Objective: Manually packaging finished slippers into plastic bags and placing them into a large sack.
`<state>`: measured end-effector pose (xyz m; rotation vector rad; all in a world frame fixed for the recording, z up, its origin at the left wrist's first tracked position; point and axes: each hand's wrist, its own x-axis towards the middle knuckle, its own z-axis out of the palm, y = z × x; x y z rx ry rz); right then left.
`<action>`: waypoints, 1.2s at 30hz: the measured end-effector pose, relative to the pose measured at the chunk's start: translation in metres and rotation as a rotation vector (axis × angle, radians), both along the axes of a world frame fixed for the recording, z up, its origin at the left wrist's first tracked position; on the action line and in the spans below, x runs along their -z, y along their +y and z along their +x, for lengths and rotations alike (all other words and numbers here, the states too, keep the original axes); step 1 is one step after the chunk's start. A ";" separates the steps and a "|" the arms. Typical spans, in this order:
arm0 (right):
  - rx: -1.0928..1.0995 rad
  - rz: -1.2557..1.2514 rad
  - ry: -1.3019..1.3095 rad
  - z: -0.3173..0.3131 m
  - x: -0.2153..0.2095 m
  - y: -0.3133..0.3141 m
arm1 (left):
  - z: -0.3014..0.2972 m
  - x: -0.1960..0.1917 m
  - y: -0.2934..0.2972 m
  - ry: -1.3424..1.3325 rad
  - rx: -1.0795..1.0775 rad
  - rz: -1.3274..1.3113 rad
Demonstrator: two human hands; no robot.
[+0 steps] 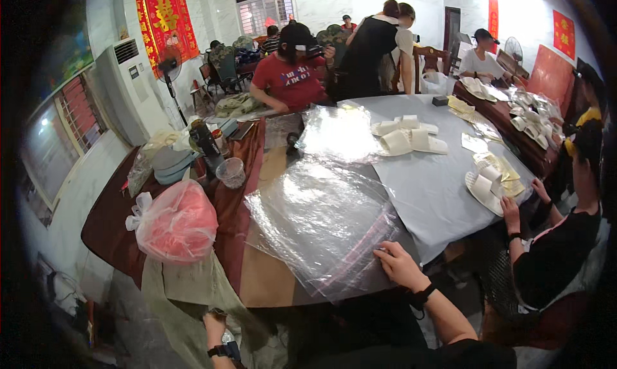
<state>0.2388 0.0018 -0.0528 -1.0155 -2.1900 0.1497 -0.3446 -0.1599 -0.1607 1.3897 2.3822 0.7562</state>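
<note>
Stack of clear plastic bags (321,224) lying flat near the front edge of a large round table (106,224), between a pink-filled tied plastic bag (177,224) on the wearer's left and a pale grey cloth (430,189) that covers the right part of the tabletop. Right hand (398,265) rests palm-down on the near right corner of the stack, fingers extended and slightly spread, fingertips pressing the top sheet close to its reddish sealing strip; nothing is gripped. Left hand is hidden below the table edge near a drab green cloth (186,292); only the left wrist with a dark watch (222,351) shows, so whether those fingers are open or closed cannot be told. A second heap of clear bags (337,134) lies farther back on the table, just beside a group of white slippers (405,138). More white slippers (485,189) lie at the right edge, touched by the hand of a seated person in black (553,253). A person in a red shirt (289,80) leans over the far side.
</note>
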 end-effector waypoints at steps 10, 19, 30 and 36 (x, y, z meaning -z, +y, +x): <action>-0.132 -0.136 0.105 0.013 0.018 0.012 | 0.145 -0.157 -0.015 0.212 -0.103 0.641; -0.172 -0.148 0.096 0.052 -0.008 0.000 | 0.256 -0.181 0.064 0.222 0.714 0.453; 0.037 -0.165 0.021 0.119 -0.028 0.014 | 0.304 -0.119 0.128 0.388 0.910 0.218; 0.107 -0.162 -0.090 0.173 -0.030 0.099 | 0.301 -0.102 0.123 0.450 0.884 0.251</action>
